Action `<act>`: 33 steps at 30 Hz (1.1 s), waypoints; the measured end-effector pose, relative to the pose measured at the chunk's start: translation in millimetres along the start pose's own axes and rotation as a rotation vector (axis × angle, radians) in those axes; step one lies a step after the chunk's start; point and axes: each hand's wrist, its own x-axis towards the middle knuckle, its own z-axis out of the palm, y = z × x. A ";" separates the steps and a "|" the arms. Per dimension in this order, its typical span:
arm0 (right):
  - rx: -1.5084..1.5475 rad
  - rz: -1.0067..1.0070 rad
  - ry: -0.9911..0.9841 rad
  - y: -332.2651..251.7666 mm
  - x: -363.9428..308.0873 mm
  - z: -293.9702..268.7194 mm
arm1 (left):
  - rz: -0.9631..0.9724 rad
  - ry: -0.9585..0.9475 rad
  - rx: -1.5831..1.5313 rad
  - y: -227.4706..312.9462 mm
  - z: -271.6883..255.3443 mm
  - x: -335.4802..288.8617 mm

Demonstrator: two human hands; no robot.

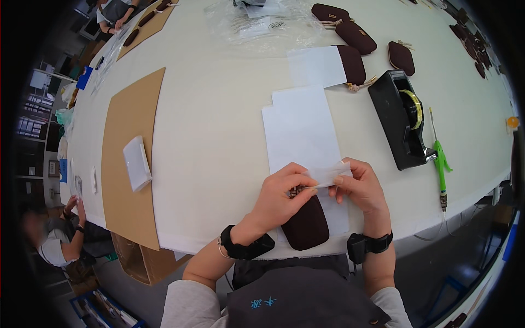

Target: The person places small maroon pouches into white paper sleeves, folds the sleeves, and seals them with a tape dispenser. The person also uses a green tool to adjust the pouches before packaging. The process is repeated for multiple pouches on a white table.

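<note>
A dark brown pouch (306,224) with rounded corners lies at the table's near edge, in front of me. My left hand (281,191) is over its upper end, thumb and fingers pinched on one end of a thin white paper strip (331,174). A braided, beige-and-brown cord (296,191) shows beneath those fingers; whether they grip it too, I cannot tell. My right hand (358,186) pinches the strip's other end. White paper sheets (301,128) lie flat under and beyond both hands.
To the right stand a black tape dispenser (396,120) and a green air gun (440,164) with its hose. Brown pouches (355,37) and clear plastic bags (260,24) lie farther off. On the left, a folded white packet (137,164) rests on cardboard (128,109). Two people work nearby.
</note>
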 end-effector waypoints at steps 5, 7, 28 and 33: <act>-0.088 -0.081 0.023 3.3 0.9 -2.9 | 0.012 0.009 0.007 -2.4 1.9 0.7; -0.119 -0.084 0.039 3.1 1.0 -1.3 | 0.013 0.010 0.010 -3.5 1.5 0.8; -0.283 -0.154 0.078 1.2 -1.7 9.1 | -0.439 -0.104 -0.461 -13.1 -8.2 7.4; -0.311 -0.170 0.042 -1.6 -3.1 8.9 | -0.425 -0.085 -0.481 -17.7 -8.7 4.9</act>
